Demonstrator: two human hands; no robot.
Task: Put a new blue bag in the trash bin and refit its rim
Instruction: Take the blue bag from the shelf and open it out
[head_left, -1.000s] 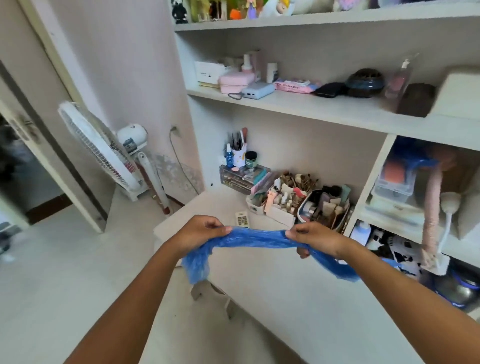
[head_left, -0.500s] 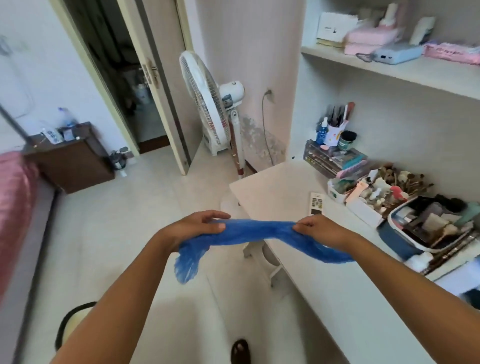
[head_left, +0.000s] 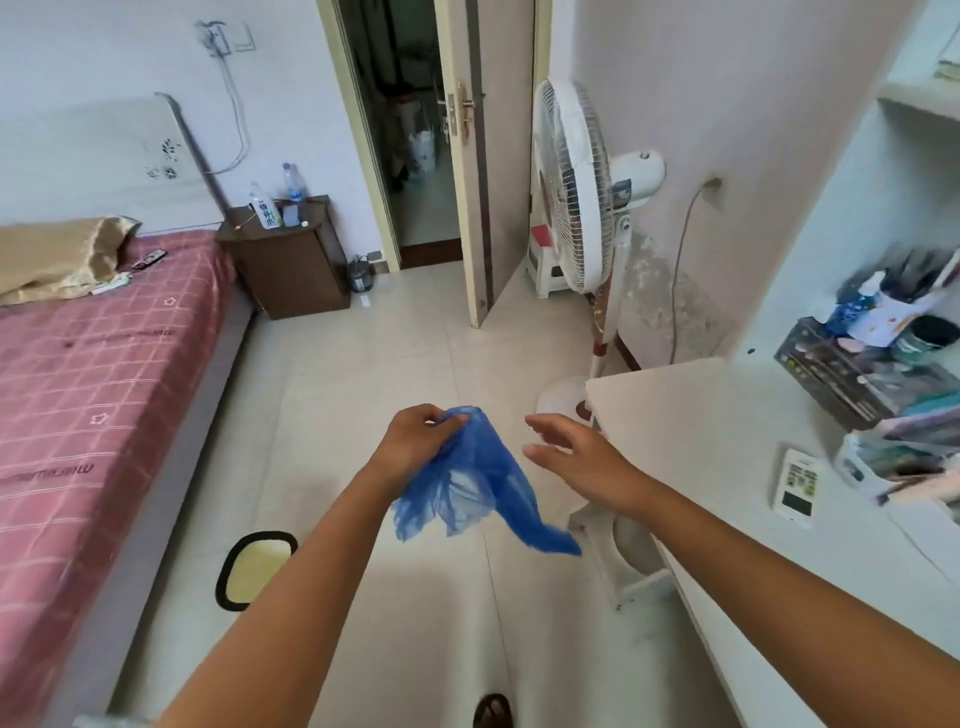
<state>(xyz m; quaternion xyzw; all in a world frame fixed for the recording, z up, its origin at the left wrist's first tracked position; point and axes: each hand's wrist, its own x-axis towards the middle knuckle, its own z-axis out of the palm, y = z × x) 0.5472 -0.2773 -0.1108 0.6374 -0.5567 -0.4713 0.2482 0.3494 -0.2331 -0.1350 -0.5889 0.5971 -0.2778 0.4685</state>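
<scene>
The bag (head_left: 467, 483) pinched in my left hand (head_left: 415, 441) is translucent blue. The bed cover (head_left: 88, 374) is dusty pink with a pale grid and small star outlines; the pillow (head_left: 57, 260) on it is gold. The nightstand (head_left: 291, 265) is dark brown. The fan (head_left: 576, 192) is white. The floor tiles (head_left: 363, 364) are cream. The mat (head_left: 254, 569) is pale yellow with a black border. The desk top (head_left: 727, 441) is off-white.
</scene>
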